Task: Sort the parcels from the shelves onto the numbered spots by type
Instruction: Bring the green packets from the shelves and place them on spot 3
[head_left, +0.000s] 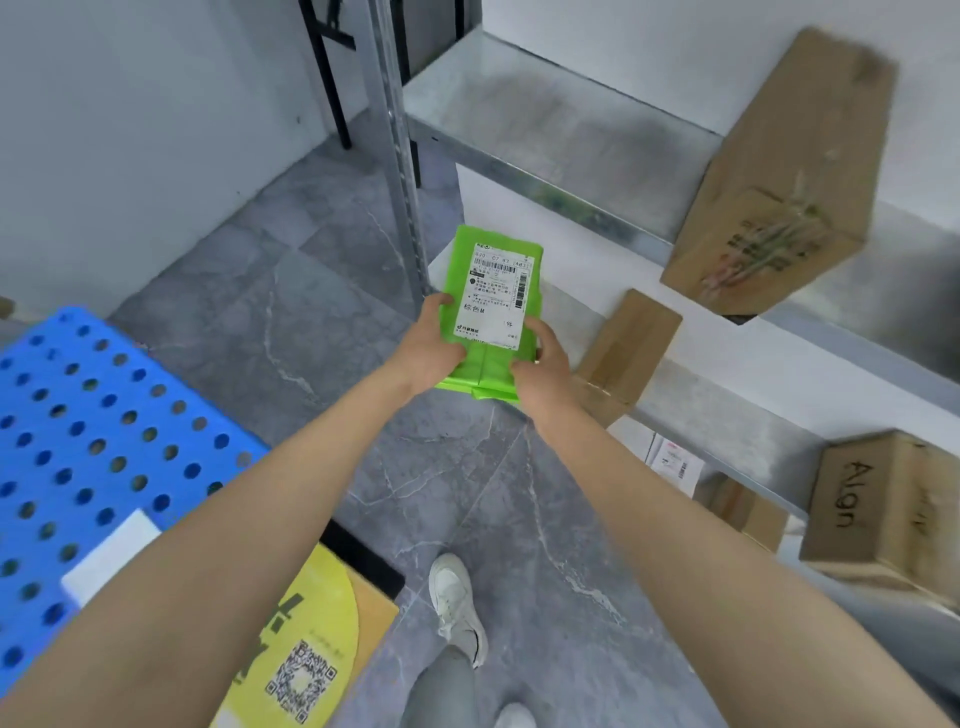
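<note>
Out in front of the person, above the grey stone-patterned floor (311, 322) and just beside the metal shelving (571, 174), a flat green parcel (485, 371) is held in the air by both hands, apart from the shelves. Its white shipping label (496, 299) faces up, with barcodes and printed text on it. The left hand (428, 345) grips the parcel's left edge, thumb on top near the label and fingers curled underneath. The right hand (543, 366) grips the lower right side in the same way, thumb resting at the label's corner. To the right, the upper shelf (545, 119) carries a tall cardboard box (779, 171) at its front edge, with dark print on the near face. On the shelf below, a smaller taped cardboard box (626, 353) sits just beside the right hand, and farther along stands a box marked "Align" (883, 512). Lower again, partly hidden, are a small brown box (745, 512) and a white parcel with a label (672, 462). A steel upright (397, 156) rises at the shelving's corner. On the left lies a blue perforated board (78, 431) with a white card (111, 553) on it, and beside it a carton with a round yellow sticker and a QR code (306, 639). A white shoe (457, 603) stands on the floor below the arms.
</note>
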